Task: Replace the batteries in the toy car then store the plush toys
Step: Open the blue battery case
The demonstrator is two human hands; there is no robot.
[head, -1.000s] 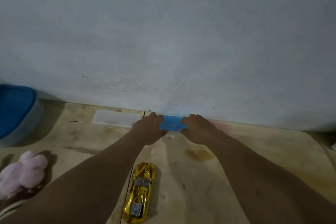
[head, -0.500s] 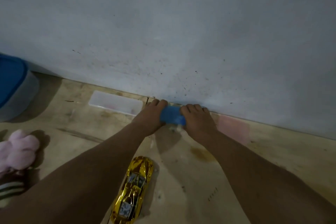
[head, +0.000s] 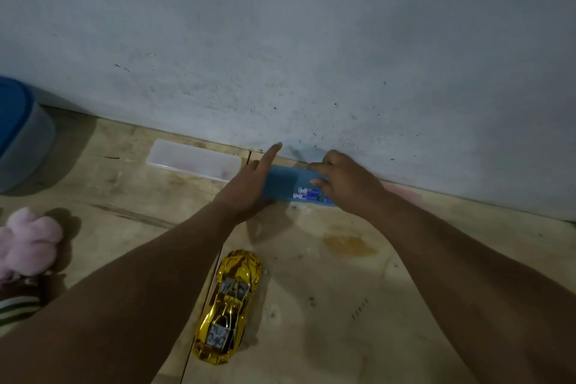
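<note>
Bracing blue battery box [head: 280, 182] with flat left hand [head: 249, 187] so right hand [head: 346, 184] can pinch batteries [head: 307, 193] at centre frame.

Both bare forearms reach forward from the bottom corners and draw together toward the middle of the view. The left hand [head: 246, 190] lies palm down, its index finger stretched straight out and pointing ahead, the rest of the hand flat. The right hand [head: 346, 184] is just beside it, knuckles up, its fingers bent and pointing toward the left hand, the fingertips close together. The two hands stay apart.
</note>
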